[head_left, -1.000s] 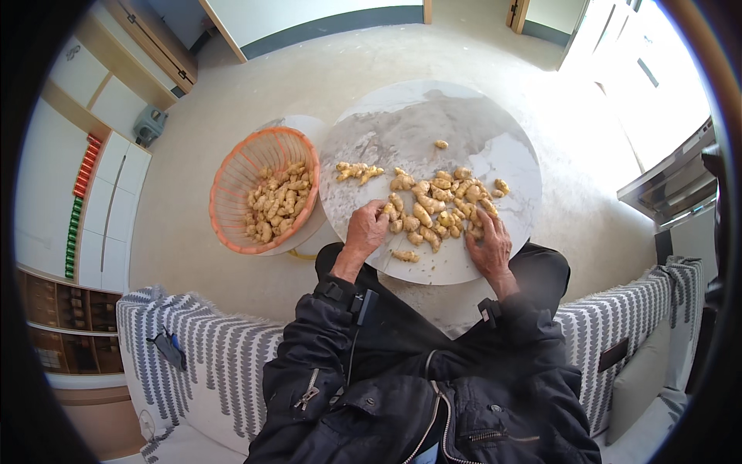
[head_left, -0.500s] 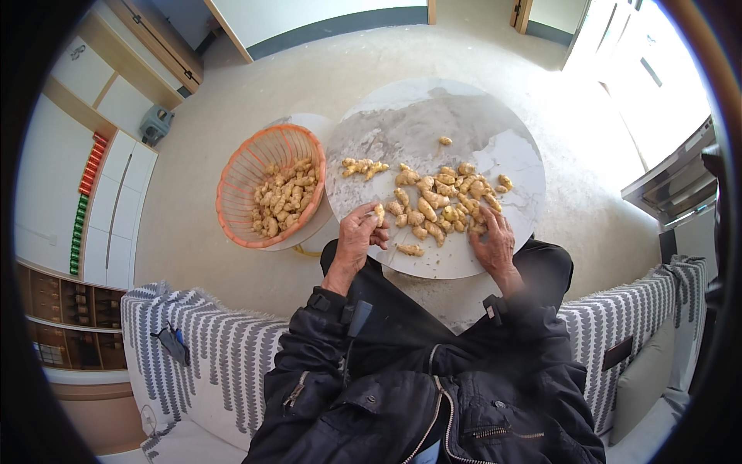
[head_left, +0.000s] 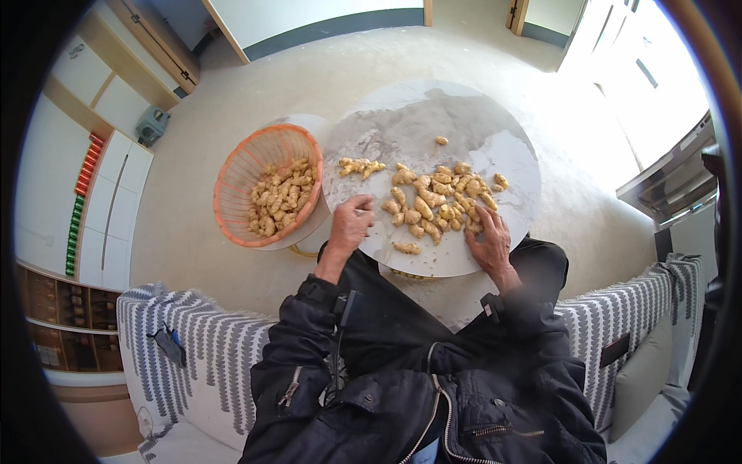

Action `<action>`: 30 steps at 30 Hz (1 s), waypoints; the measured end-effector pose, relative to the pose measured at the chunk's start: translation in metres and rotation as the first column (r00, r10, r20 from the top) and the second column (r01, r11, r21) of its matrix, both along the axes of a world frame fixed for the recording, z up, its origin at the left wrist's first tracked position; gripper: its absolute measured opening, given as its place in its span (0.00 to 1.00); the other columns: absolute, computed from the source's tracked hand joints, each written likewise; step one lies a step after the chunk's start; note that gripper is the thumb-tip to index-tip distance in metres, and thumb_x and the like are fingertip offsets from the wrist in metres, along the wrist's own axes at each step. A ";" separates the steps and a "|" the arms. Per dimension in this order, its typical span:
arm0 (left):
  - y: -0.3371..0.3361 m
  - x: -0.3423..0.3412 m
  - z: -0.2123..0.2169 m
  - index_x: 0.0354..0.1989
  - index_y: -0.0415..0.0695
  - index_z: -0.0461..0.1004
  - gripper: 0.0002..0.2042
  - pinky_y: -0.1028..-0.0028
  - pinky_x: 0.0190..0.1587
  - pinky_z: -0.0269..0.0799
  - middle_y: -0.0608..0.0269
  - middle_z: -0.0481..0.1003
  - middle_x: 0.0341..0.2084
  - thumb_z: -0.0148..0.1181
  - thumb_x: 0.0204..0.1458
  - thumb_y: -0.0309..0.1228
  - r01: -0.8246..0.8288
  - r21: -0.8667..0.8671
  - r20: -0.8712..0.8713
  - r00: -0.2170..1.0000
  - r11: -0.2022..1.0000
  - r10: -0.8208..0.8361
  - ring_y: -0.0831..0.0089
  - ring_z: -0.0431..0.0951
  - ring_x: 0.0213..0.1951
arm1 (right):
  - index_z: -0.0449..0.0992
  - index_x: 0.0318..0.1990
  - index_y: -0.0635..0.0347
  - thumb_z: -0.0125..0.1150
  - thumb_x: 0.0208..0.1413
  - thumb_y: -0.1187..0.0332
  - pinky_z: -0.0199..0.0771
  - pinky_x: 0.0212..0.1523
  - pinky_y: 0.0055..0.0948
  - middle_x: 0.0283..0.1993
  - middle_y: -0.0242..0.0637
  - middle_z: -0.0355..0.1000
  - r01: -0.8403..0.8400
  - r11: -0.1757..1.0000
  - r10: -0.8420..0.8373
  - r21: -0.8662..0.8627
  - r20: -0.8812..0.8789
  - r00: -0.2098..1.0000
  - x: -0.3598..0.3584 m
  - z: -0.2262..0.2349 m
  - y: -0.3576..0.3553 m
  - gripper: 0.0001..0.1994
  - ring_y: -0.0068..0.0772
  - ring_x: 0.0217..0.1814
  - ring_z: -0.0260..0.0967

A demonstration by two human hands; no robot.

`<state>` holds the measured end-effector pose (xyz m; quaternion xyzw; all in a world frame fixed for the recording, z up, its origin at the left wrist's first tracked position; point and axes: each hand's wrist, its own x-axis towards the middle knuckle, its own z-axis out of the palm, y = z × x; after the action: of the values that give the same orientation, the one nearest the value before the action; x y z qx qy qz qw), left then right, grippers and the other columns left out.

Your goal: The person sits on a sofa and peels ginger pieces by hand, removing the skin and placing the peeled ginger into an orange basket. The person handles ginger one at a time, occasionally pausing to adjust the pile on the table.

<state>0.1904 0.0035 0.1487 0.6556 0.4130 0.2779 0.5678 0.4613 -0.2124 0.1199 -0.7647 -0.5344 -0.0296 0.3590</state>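
A pile of knobbly ginger pieces (head_left: 423, 207) lies on the round marbled table (head_left: 479, 124). My left hand (head_left: 352, 224) is over the table's left edge, its fingers curled together; whatever they hold is hidden. At the right of the pile my right hand (head_left: 491, 241) rests with fingers stretched out, fingertips against the nearest ginger. A branched ginger root (head_left: 361, 167) lies apart on the left, a small ginger nub (head_left: 441, 141) beyond the pile, and a single ginger finger (head_left: 407, 248) toward me.
Left of the table, an orange slatted basket (head_left: 224, 197), partly filled with ginger (head_left: 278, 203), stands on a smaller round surface. A striped throw (head_left: 209, 340) covers the seat on both sides of me. A grey stool (head_left: 152, 124) stands at far left by white cabinets.
My left hand has shifted a little left and turned over; the ginger piece that showed at its fingertips is out of sight. My right hand stays by the pile.
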 end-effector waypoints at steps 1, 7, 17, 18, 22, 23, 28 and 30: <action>0.000 0.010 -0.004 0.52 0.39 0.78 0.17 0.67 0.34 0.81 0.55 0.78 0.40 0.61 0.52 0.23 0.059 0.206 -0.115 0.993 0.977 -0.036 0.63 0.82 0.34 | 0.72 0.62 0.58 0.69 0.48 0.68 0.68 0.62 0.45 0.60 0.49 0.71 0.005 1.000 -0.005 -0.013 -0.006 1.000 0.000 0.000 0.000 0.30 0.53 0.61 0.68; 0.002 0.042 -0.018 0.51 0.43 0.78 0.19 0.62 0.46 0.77 0.51 0.76 0.43 0.62 0.47 0.24 0.315 0.505 -0.531 0.847 0.804 0.001 0.56 0.79 0.46 | 0.72 0.62 0.58 0.70 0.48 0.67 0.67 0.64 0.45 0.60 0.49 0.71 0.017 0.999 -0.018 -0.040 -0.043 0.999 0.000 0.000 -0.001 0.31 0.53 0.63 0.68; -0.012 0.010 -0.031 0.47 0.32 0.76 0.13 0.74 0.28 0.74 0.63 0.78 0.29 0.63 0.55 0.25 0.057 0.134 -0.079 0.996 0.989 -0.047 0.75 0.78 0.28 | 0.72 0.61 0.61 0.69 0.47 0.69 0.68 0.63 0.45 0.60 0.49 0.71 0.005 1.000 -0.007 -0.021 -0.117 0.993 0.002 0.003 -0.002 0.30 0.52 0.62 0.68; -0.016 0.008 -0.030 0.46 0.31 0.76 0.12 0.76 0.26 0.73 0.63 0.78 0.29 0.63 0.57 0.25 0.038 0.012 0.002 0.999 0.999 -0.038 0.78 0.77 0.27 | 0.72 0.60 0.61 0.69 0.47 0.69 0.68 0.63 0.45 0.60 0.49 0.71 -0.009 1.000 0.005 -0.024 -0.148 0.989 0.003 0.004 -0.002 0.29 0.53 0.62 0.68; -0.028 0.002 -0.017 0.48 0.29 0.75 0.13 0.78 0.22 0.73 0.62 0.78 0.28 0.61 0.60 0.27 0.091 -0.217 0.153 0.987 0.972 -0.058 0.79 0.77 0.24 | 0.72 0.60 0.62 0.68 0.48 0.70 0.69 0.62 0.44 0.60 0.50 0.71 -0.009 0.999 -0.003 -0.050 -0.236 0.972 0.005 0.007 -0.004 0.28 0.55 0.61 0.69; -0.030 0.001 -0.015 0.48 0.29 0.76 0.14 0.78 0.21 0.73 0.61 0.78 0.28 0.61 0.60 0.28 0.094 -0.239 0.202 0.978 0.966 -0.045 0.78 0.77 0.24 | 0.72 0.60 0.62 0.67 0.48 0.70 0.70 0.61 0.44 0.60 0.50 0.71 0.001 0.998 -0.018 -0.067 -0.249 0.968 0.005 0.007 -0.004 0.28 0.55 0.61 0.70; -0.034 0.000 -0.010 0.49 0.31 0.76 0.15 0.77 0.21 0.74 0.60 0.79 0.28 0.62 0.63 0.32 0.151 -0.402 0.347 0.938 0.903 -0.002 0.77 0.78 0.24 | 0.72 0.59 0.63 0.67 0.49 0.71 0.72 0.60 0.44 0.60 0.51 0.71 0.037 0.999 -0.038 -0.007 -0.245 0.969 -0.001 0.007 -0.006 0.27 0.54 0.60 0.71; -0.035 -0.001 -0.009 0.47 0.33 0.76 0.13 0.76 0.22 0.75 0.60 0.79 0.29 0.61 0.64 0.33 0.188 -0.443 0.381 0.925 0.877 -0.006 0.75 0.79 0.25 | 0.72 0.59 0.63 0.67 0.49 0.71 0.72 0.60 0.44 0.59 0.51 0.71 0.042 0.999 -0.048 -0.026 -0.281 0.959 -0.001 0.008 -0.006 0.27 0.54 0.60 0.71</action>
<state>0.1897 -0.0316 0.1394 0.4540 0.3204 0.2576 0.7904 0.4598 -0.2189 0.1277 -0.7765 -0.4606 0.0764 0.4231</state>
